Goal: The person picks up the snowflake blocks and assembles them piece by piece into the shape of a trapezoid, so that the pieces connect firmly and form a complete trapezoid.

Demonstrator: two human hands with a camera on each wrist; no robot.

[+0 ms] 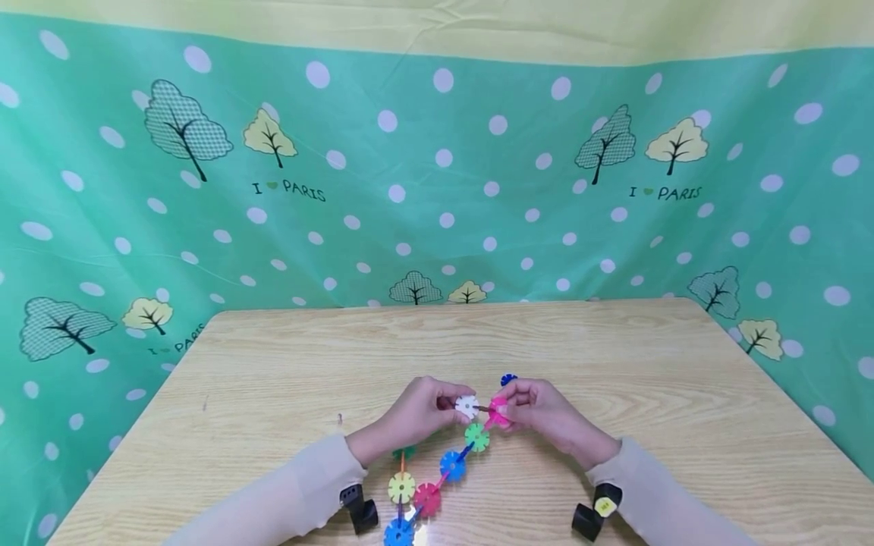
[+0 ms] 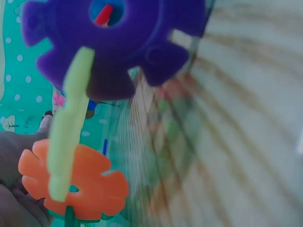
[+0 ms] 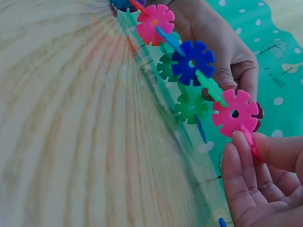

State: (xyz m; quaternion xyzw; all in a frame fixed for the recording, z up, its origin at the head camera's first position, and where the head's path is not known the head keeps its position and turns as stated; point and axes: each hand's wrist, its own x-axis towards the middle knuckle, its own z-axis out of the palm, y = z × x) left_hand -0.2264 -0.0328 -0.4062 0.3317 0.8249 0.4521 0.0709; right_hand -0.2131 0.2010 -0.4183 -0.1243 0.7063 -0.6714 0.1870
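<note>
Both hands meet over the table at a chain of slotted plastic snowflake discs. My left hand (image 1: pixel 418 413) pinches a white disc (image 1: pixel 467 407) between thumb and fingers. Facing it, my right hand (image 1: pixel 546 413) pinches a pink disc (image 1: pixel 499 411). Between the two shows a brown disc (image 1: pixel 483 409), edge-on. From there the chain runs toward the front through a green disc (image 1: pixel 477 437) and a blue disc (image 1: pixel 452 466). In the right wrist view, thumb and fingertips hold an edge-on pink disc (image 3: pixel 253 145). A purple disc (image 2: pixel 118 56) and an orange disc (image 2: pixel 92 182) fill the left wrist view.
More of the chain lies between the forearms: a red disc (image 1: pixel 428 500), a yellow disc (image 1: pixel 401 487) and another blue disc (image 1: pixel 399 534) near the front. A dark blue disc (image 1: pixel 508 378) sits just beyond the right hand. A polka-dot curtain (image 1: pixel 437 227) hangs behind the wooden table (image 1: pixel 307 349).
</note>
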